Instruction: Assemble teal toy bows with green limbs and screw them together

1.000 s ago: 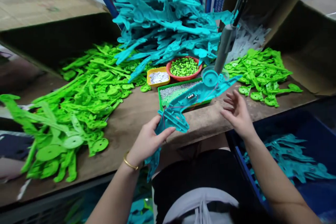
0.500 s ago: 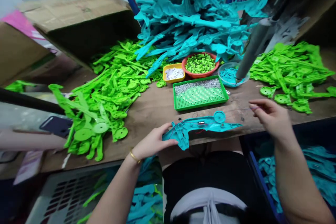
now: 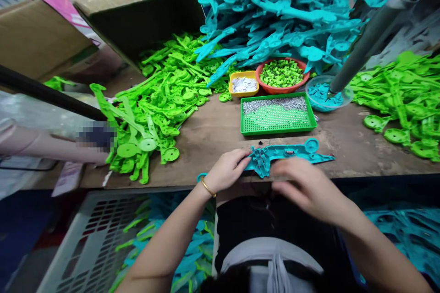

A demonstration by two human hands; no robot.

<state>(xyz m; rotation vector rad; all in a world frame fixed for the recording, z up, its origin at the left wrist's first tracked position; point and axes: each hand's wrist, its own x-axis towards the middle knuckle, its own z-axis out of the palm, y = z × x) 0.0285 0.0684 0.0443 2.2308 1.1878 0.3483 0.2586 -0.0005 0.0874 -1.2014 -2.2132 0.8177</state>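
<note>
A teal plastic shell half (image 3: 299, 150), long and hollow with a round disc near its far end, lies at the table's front edge, inner side up. Thin dark red wires and a small metal piece (image 3: 289, 152) show inside it. My left hand (image 3: 228, 169) grips its left part, thumb and fingers closed on the plastic. Just right of the shell's middle is my right hand (image 3: 302, 187), blurred by motion, its thumb and fingers apart with nothing visible between them. A tiny black part (image 3: 260, 143) is beside the shell's upper edge.
A green tray (image 3: 278, 129) of small metal pieces, a yellow dish (image 3: 239, 93), a red bowl (image 3: 282, 89) and a clear tub (image 3: 347, 96) stand behind. Green plastic parts (image 3: 165, 91) and teal shells (image 3: 275, 23) are heaped around. A grey pole (image 3: 367, 43) slants down at right.
My right hand has come left from beyond the shell's tip, where it pinched a thin wire, to the shell's middle. The shell now lies flatter, its wires gathered at the left part.
</note>
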